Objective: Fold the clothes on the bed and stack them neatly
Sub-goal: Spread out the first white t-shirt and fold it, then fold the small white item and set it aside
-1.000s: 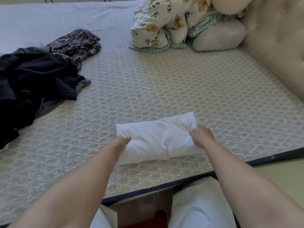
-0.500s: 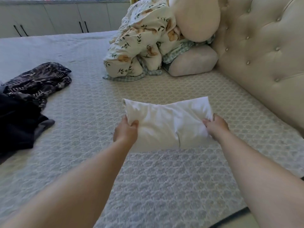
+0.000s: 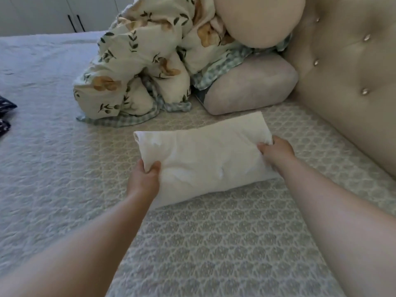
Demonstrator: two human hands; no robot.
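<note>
Your left hand [image 3: 144, 181] pinches the near-left corner of the folded white garment [image 3: 205, 159], thumb on top and the other fingers tucked beneath the cloth. Your right hand [image 3: 276, 151] is clenched on the garment's right end, knuckles up, gripping the fabric at its short edge. You hold one garment between your two hands, folded into a long rectangle; its long axis runs left to right across your view, with the right end tilted slightly farther from you than the left. I cannot tell whether it rests on the patterned bed cover [image 3: 214, 243] or hangs just above it. No label, brand or writing can be read on the garment.

Beyond the garment, just past its far edge, lies one bundled floral quilt [image 3: 137, 67] with a checked lining. To the right of that, near the garment's far-right corner, sits one grey pillow [image 3: 250, 84], with one rounded beige cushion [image 3: 259, 20] above it. Right of the garment rises the tufted headboard [image 3: 347, 78]. Well to the left of the garment, at the frame's edge, a bit of dark patterned clothing [image 3: 5, 113] shows.
</note>
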